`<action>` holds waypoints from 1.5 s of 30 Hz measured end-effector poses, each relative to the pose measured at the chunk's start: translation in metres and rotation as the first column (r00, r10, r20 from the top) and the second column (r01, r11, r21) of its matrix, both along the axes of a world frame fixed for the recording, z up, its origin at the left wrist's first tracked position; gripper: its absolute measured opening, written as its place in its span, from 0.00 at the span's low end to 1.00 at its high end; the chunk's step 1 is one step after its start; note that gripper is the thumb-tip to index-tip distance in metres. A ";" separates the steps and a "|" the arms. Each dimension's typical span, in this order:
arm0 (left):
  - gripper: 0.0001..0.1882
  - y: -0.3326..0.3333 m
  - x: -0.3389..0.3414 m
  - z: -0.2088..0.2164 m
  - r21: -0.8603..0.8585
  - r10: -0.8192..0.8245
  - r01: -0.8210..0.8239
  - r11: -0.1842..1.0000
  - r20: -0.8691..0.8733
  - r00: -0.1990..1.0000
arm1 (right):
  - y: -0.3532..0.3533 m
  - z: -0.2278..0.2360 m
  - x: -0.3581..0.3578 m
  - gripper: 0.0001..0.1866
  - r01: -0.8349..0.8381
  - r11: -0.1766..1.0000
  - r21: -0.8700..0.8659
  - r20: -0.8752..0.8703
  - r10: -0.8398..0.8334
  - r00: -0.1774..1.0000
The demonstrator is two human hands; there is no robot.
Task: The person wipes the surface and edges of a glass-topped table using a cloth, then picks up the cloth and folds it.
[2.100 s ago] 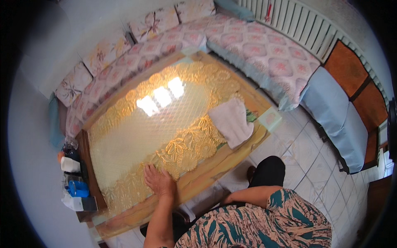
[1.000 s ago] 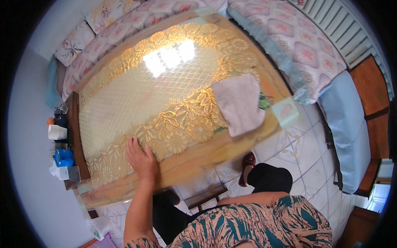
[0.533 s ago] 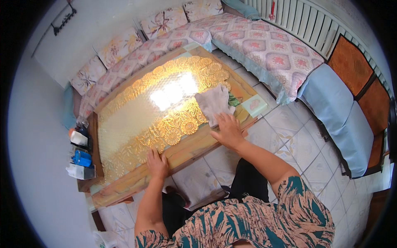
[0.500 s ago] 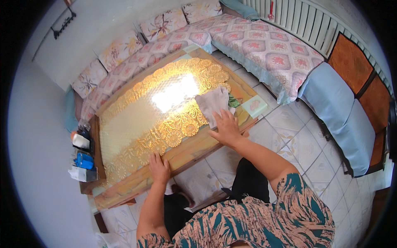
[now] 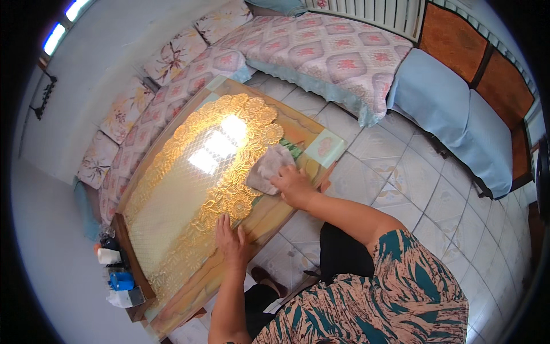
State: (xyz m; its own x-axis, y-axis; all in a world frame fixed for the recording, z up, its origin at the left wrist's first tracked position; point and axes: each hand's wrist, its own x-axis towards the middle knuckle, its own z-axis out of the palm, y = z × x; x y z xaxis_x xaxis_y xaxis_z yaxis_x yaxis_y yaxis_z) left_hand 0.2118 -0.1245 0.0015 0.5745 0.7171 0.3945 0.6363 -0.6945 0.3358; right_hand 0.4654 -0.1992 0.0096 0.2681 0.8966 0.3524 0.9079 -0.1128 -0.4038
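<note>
My right hand (image 5: 293, 187) presses down near the right end of the coffee table, its fingers bent over a pale greyish-pink cloth (image 5: 264, 170). The cloth lies crumpled, partly on the gold lace-patterned table mat (image 5: 234, 202). My left hand (image 5: 230, 239) rests on the near side of the table (image 5: 260, 225), fingers stretched out and nothing in it. A bright light reflection covers part of the mat's middle. Green leaf decoration (image 5: 292, 148) shows just beyond the cloth, next to a pale corner panel.
A wooden tray (image 5: 133, 266) at the table's left end holds a blue item, a white box and a white roll. Sofas with patterned covers (image 5: 329, 54) line the far side. A blue-covered seat (image 5: 441, 109) stands at right on the tiled floor (image 5: 395, 166).
The cloth is more bunched up, and my right hand has closed on it, where its fingers were spread before. My view has shifted and turned; my left hand stays at the table's near side.
</note>
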 end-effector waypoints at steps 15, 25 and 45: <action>0.32 -0.006 0.121 -0.007 0.015 0.155 -0.155 0.988 -0.202 0.967 | -0.081 -0.077 0.169 0.18 0.638 0.767 -0.068 -0.991 0.023 -0.134; 0.32 -0.007 0.117 -0.002 -0.001 0.157 -0.162 0.987 -0.236 0.959 | -0.045 -0.093 0.194 0.14 0.207 0.942 -0.266 -0.955 -0.287 0.079; 0.32 -0.006 0.116 0.004 -0.036 0.147 -0.163 0.986 -0.280 0.949 | -0.039 -0.175 0.188 0.15 0.351 0.867 -0.354 -0.934 -0.308 -0.179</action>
State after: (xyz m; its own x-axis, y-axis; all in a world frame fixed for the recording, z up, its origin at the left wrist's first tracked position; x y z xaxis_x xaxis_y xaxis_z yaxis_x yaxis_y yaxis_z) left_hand 0.3283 -0.1301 0.0051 0.5347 0.8229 0.1922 0.8080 -0.5645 0.1690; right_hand 0.6530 -0.2380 -0.1653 0.5907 0.5566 -0.5842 -0.5736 -0.2195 -0.7892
